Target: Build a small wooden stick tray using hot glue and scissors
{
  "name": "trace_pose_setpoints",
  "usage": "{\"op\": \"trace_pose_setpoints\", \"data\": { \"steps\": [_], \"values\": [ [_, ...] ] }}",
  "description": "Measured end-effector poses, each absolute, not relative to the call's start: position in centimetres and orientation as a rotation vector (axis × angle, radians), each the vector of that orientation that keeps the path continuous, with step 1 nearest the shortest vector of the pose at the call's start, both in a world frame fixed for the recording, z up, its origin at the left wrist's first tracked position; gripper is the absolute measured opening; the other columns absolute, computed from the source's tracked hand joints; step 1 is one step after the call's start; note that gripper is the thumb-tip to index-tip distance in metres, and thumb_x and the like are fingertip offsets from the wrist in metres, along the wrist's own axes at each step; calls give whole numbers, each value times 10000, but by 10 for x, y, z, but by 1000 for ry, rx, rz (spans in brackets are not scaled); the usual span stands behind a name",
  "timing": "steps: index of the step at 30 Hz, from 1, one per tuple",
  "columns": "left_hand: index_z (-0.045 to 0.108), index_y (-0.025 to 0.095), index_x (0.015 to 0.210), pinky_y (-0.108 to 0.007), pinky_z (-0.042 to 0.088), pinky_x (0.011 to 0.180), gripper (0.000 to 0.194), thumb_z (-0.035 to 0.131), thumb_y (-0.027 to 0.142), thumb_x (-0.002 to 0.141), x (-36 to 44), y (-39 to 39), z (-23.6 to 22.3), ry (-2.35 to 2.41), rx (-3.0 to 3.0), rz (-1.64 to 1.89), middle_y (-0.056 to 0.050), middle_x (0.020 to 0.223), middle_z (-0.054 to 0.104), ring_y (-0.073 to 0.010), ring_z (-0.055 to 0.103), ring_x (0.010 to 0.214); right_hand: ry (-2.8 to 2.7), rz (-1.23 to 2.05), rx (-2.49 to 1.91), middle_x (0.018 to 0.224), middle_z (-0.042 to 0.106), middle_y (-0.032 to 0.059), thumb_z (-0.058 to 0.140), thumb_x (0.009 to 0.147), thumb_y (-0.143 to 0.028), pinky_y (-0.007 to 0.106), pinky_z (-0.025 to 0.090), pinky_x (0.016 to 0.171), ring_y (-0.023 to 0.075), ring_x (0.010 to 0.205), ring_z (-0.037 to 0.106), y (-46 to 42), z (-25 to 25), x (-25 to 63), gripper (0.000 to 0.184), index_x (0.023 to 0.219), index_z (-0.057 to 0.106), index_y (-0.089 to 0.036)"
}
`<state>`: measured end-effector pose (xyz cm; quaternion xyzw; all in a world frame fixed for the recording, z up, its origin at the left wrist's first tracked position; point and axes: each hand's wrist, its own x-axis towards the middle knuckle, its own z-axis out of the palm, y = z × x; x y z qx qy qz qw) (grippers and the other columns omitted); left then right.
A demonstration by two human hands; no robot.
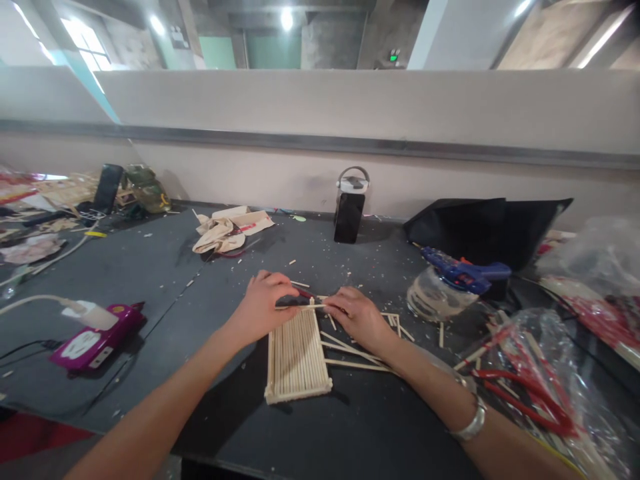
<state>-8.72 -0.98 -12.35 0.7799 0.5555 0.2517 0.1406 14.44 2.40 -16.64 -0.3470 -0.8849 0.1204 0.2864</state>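
Observation:
A thin wooden stick (311,307) runs level between my two hands, across the far end of a flat panel of wooden sticks (296,357). My left hand (263,303) pinches the stick near its left end. On the other side, the fingers of my right hand (356,315) are closed on its right end. The panel is made of sticks laid side by side, with thicker strips along its edges, and lies on the dark table (225,427). Loose sticks (357,357) lie to the right of the panel, partly under my right hand and forearm.
A blue glue gun (463,272) rests on a clear jar (435,297) at the right. Red-handled pliers (530,400) lie by plastic bags (555,360). A purple power strip (97,340) sits left. Behind are a phone (349,218) and a crumpled cloth (227,230).

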Motion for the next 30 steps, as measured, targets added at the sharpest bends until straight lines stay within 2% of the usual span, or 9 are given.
{"op": "trace_pose_setpoints", "data": {
  "steps": [5, 9, 12, 16, 19, 21, 25, 30],
  "values": [
    [742, 263, 802, -479, 333, 880, 79, 675, 258, 761, -72, 0, -126, 1607, 2298, 574, -33, 910, 711, -287, 544, 945, -2362, 321, -914, 797, 647, 48, 580, 918, -207, 290, 477, 732, 183, 792, 596, 26, -167, 145, 142, 927, 718, -174],
    [732, 233, 722, -479, 333, 880, 108, 640, 209, 774, -65, 0, -128, 1589, 2272, 490, -37, 859, 727, -291, 575, 934, -2361, 328, -913, 793, 644, 46, 599, 905, -194, 279, 473, 725, 180, 787, 594, 26, -165, 144, 128, 932, 722, -171],
    [741, 225, 784, -463, 356, 893, 96, 648, 226, 761, -67, -2, -125, 1581, 2213, 467, -49, 885, 732, -304, 579, 974, -2367, 339, -909, 785, 643, 48, 601, 903, -185, 281, 471, 729, 182, 781, 593, 26, -165, 144, 129, 932, 724, -164],
    [691, 255, 1095, -313, 468, 740, 321, 602, 372, 810, -95, -4, -113, 1518, 2075, 434, -29, 938, 728, -219, 645, 838, -2367, 359, -909, 801, 646, 52, 578, 919, -195, 285, 472, 736, 185, 789, 595, 27, -167, 144, 150, 942, 724, -172],
    [664, 226, 1141, -278, 486, 755, 491, 682, 482, 723, -124, -6, -107, 1498, 1936, 341, -45, 1061, 708, -221, 646, 907, -2362, 367, -910, 805, 646, 49, 572, 923, -209, 290, 474, 734, 186, 790, 594, 28, -170, 144, 154, 941, 723, -188],
    [659, 207, 1142, -282, 484, 756, 550, 715, 492, 676, -136, -6, -108, 1533, 1867, 293, -55, 1056, 705, -227, 639, 901, -2360, 369, -910, 801, 645, 46, 571, 925, -218, 291, 474, 732, 187, 789, 593, 28, -171, 145, 153, 937, 722, -193],
    [680, 193, 1081, -279, 473, 739, 445, 679, 438, 709, -129, -5, -113, 1523, 1871, 312, -47, 1000, 715, -208, 641, 846, -2364, 365, -909, 798, 644, 43, 560, 933, -240, 289, 475, 721, 184, 781, 592, 28, -170, 144, 166, 945, 721, -202],
    [712, 203, 951, -262, 455, 750, 247, 617, 279, 736, -111, -4, -119, 1490, 1916, 368, -18, 952, 728, -187, 643, 857, -2363, 350, -902, 797, 645, 50, 533, 948, -267, 300, 479, 712, 190, 782, 593, 28, -169, 143, 205, 949, 725, -195]
  ]
}}
